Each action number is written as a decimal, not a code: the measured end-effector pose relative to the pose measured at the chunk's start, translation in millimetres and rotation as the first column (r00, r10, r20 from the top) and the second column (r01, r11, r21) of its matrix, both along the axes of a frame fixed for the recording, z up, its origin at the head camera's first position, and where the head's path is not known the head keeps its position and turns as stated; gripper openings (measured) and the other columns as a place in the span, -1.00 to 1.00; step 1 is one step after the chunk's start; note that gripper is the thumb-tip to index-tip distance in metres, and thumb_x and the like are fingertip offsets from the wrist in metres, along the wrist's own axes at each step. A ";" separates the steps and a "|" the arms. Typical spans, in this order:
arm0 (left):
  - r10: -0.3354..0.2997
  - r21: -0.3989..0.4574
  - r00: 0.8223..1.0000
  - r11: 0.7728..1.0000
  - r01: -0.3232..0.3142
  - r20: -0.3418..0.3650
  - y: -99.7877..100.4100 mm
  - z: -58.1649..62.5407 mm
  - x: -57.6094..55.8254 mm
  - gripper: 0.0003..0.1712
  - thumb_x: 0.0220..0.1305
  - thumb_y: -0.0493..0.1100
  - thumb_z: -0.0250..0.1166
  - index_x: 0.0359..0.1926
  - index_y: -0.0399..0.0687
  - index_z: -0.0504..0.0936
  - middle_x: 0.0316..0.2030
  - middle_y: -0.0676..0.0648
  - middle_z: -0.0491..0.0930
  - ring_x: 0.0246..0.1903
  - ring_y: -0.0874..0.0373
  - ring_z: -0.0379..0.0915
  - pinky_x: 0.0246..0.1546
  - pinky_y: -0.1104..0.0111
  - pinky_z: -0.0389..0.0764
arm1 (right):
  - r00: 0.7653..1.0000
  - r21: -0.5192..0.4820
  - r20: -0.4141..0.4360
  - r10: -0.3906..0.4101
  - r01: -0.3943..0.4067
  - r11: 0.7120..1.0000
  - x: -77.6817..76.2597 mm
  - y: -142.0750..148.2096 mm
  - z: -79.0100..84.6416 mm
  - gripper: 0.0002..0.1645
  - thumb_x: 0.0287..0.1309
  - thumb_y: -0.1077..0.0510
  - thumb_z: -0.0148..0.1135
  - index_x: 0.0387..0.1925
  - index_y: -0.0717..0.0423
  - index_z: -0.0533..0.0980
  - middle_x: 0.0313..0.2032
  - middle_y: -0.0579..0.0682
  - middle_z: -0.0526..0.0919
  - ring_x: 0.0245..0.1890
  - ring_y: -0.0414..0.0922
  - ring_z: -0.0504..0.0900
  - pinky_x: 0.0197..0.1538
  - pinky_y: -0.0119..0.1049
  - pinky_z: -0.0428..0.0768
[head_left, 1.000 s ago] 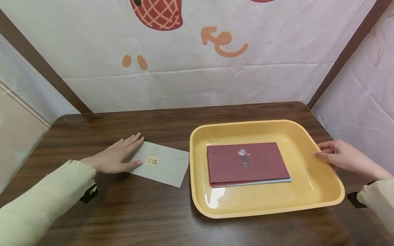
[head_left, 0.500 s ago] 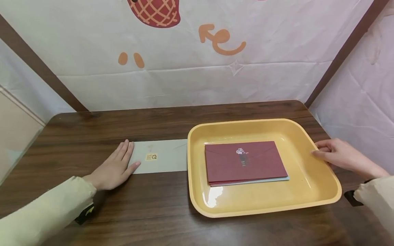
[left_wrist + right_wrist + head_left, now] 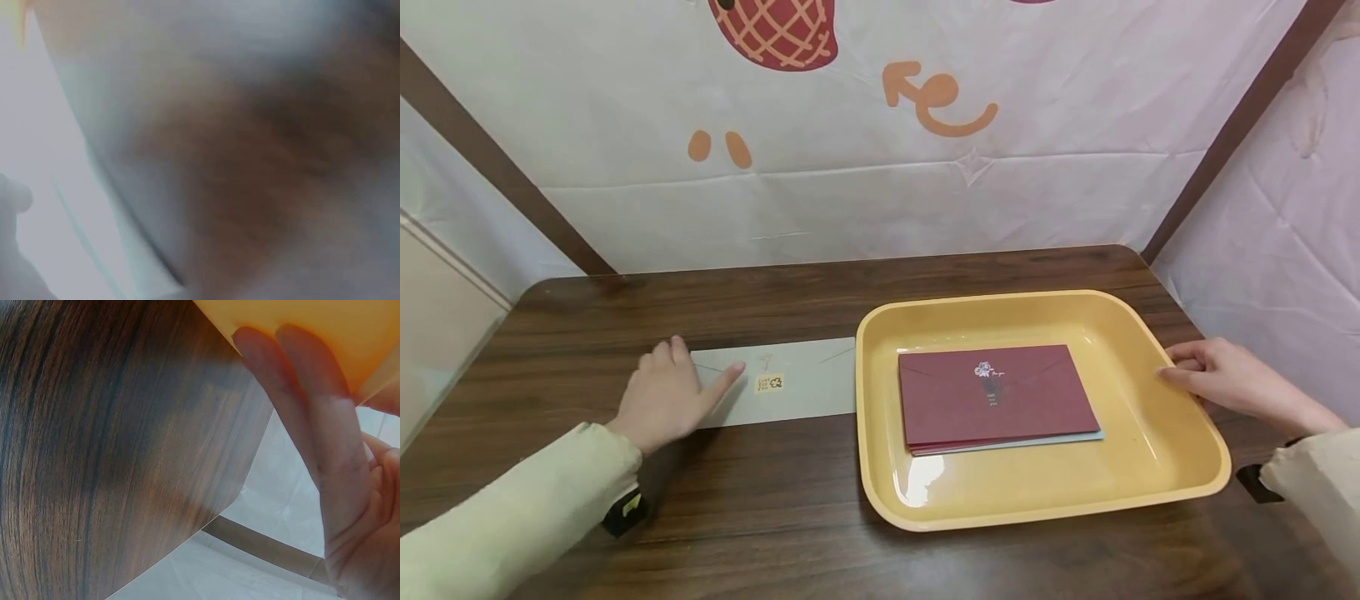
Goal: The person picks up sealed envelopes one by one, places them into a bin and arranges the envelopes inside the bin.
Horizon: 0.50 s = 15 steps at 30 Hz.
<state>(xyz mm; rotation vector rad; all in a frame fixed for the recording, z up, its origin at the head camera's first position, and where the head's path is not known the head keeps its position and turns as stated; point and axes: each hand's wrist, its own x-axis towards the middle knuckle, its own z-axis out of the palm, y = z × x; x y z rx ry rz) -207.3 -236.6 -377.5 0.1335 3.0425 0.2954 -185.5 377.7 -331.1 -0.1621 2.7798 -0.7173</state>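
Note:
A pale grey-green envelope [image 3: 805,379] with a small yellow printed label lies flat on the table, its right end against the left side of the yellow tray [image 3: 1138,492]. My left hand [image 3: 662,396] is at the envelope's left end, thumb stretched over its face and the other fingers beside its left edge. The left wrist view is mostly blurred, with the pale envelope [image 3: 56,144] along its left side. With thumb above and fingers outside, my right hand [image 3: 1236,383] grips the tray's right rim; the right wrist view shows its fingers [image 3: 325,387] against the yellow wall.
Inside the tray lies a stack of dark red envelopes [image 3: 992,400], with a light blue edge showing beneath. The dark wooden table [image 3: 760,517] ends at a white printed curtain [image 3: 820,208] behind.
The envelope has turned from a slant to nearly in line with the tray. My left hand has shifted left and now uncovers its left flap. The right hand keeps its hold.

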 end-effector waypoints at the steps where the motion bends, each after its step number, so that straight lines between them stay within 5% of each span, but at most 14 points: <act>1: 0.057 0.017 0.998 0.998 -0.057 0.024 0.9 5.5 -2.1 0.26 0.21 0.53 -0.09 0.10 -0.81 0.13 -0.03 -0.71 0.23 -0.03 -0.55 0.26 -0.13 -0.18 0.43 | 1.000 0.001 -0.001 0.001 -0.001 1.000 0.2 0.0 -0.1 -0.58 0.29 0.13 0.12 -0.01 0.43 0.49 -0.41 -0.03 0.72 -0.56 -0.32 0.60 -0.47 -0.35 0.58; 3: 0.144 0.044 0.983 0.988 -0.149 0.113 1.9 15.7 -5.9 0.33 0.06 0.61 -0.01 0.01 -0.79 0.16 -0.21 -0.59 0.26 -0.19 -0.43 0.30 -0.30 -0.06 0.45 | 1.000 -0.006 0.002 0.001 -0.001 1.000 0.0 0.2 -0.5 -0.57 0.30 0.14 0.11 0.00 0.45 0.49 -0.40 -0.02 0.73 -0.56 -0.32 0.61 -0.48 -0.35 0.58; 7: 0.220 0.066 0.929 0.966 -0.250 0.298 1.8 25.2 -11.4 0.40 -0.10 0.60 0.19 0.01 -0.79 0.03 -0.21 -0.57 0.22 -0.16 -0.36 0.29 -0.29 0.02 0.49 | 1.000 -0.020 0.013 0.001 -0.001 1.000 0.0 0.6 -1.6 -0.57 0.31 0.14 0.10 0.01 0.46 0.48 -0.40 -0.04 0.74 -0.55 -0.33 0.61 -0.47 -0.35 0.58; 10: 0.259 0.065 0.908 0.953 -0.295 0.330 2.5 23.4 -12.9 0.42 -0.16 0.54 0.30 0.01 -0.78 -0.01 -0.19 -0.61 0.21 -0.17 -0.34 0.28 -0.31 0.05 0.50 | 1.000 -0.015 0.006 0.007 -0.007 1.000 -0.3 0.9 -2.3 -0.59 0.30 0.14 0.10 -0.01 0.44 0.49 -0.43 -0.08 0.73 -0.56 -0.33 0.60 -0.48 -0.35 0.57; 15: 0.266 0.061 0.909 0.952 -0.300 0.320 3.9 19.1 -14.4 0.37 -0.13 0.50 0.32 0.00 -0.78 0.02 -0.22 -0.58 0.25 -0.20 -0.30 0.29 -0.32 0.06 0.48 | 1.000 -0.018 0.004 -0.001 0.001 1.000 -0.4 1.0 -1.4 -0.59 0.30 0.13 0.11 -0.01 0.42 0.50 -0.44 -0.10 0.72 -0.56 -0.33 0.61 -0.47 -0.35 0.57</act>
